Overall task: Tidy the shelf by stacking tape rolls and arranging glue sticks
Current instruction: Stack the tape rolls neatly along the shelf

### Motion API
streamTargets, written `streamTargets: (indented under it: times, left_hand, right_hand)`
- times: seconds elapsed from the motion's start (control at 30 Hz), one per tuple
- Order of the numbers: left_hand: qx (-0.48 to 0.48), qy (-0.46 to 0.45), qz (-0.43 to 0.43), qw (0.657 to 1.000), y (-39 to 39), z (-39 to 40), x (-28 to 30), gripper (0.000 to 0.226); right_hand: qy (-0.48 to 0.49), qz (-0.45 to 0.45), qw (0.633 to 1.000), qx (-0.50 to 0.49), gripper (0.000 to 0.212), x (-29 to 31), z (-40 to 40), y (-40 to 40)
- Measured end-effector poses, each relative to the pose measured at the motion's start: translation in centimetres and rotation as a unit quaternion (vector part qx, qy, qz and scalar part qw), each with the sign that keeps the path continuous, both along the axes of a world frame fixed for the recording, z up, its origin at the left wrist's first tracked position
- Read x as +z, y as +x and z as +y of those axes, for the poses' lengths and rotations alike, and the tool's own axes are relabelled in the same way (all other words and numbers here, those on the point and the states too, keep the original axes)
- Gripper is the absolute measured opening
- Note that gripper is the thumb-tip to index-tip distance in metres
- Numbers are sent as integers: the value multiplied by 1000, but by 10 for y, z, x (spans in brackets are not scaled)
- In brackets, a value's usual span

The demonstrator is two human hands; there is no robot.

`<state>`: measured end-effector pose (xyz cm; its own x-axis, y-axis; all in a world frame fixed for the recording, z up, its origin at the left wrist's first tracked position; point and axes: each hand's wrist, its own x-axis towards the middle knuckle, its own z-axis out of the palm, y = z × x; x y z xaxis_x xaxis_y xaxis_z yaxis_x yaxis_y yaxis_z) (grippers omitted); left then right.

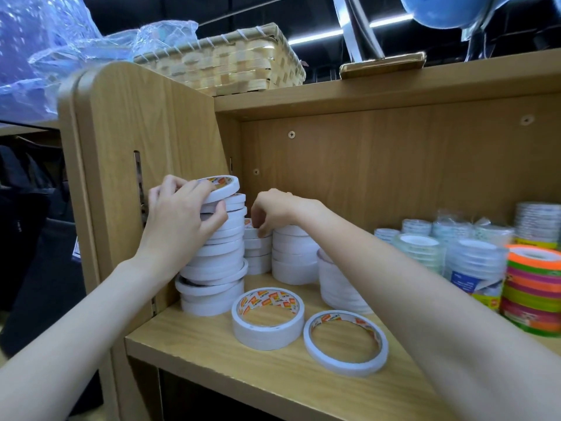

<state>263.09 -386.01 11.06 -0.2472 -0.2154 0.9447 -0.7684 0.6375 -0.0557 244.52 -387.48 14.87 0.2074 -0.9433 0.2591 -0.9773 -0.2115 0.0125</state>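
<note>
Leaning slightly, the tall stack (212, 250) at the shelf's (212, 357) left end is gripped near its top by the left hand (179, 217); a roll (253, 230) behind is pinched by the right hand (273, 212). Light, stiff rolls are probably best held by the rims.

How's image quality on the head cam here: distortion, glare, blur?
Head view: wide-angle bending bows the light wooden shelf board and both forearms near the edges; ceiling strip lights blow out, with glare on the crinkled blue plastic wrap; the left hand on the tall stack of white tape rolls and the right hand are slightly soft; the neon orange and green tape stack is smeared.
</note>
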Motion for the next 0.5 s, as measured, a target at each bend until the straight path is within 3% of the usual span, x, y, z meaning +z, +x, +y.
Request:
streamTargets:
  times: [0.17, 0.27, 0.33, 0.43, 0.5]
  left_hand:
    - [-2, 7, 3, 1000, -1, 2, 0, 38]
    - [2, 26, -4, 1000, 1, 3, 1, 42]
    - [-19, 49, -10, 999, 3, 6, 4, 45]
    - [-82, 122, -13, 989, 10, 8, 11, 29]
    - [-110, 127, -25, 986, 18, 9, 12, 41]
  right_hand:
    - [-72, 60, 995, -40, 12, -10, 3, 1]
    - [-53, 55, 996, -49, 23, -10, 4, 0]
    - [-47, 61, 996, -53, 31, -13, 5, 0]
    - [-110, 128, 982, -83, 27, -18, 4, 1]
    - [-97, 91, 988, -76, 32, -12, 5, -1]
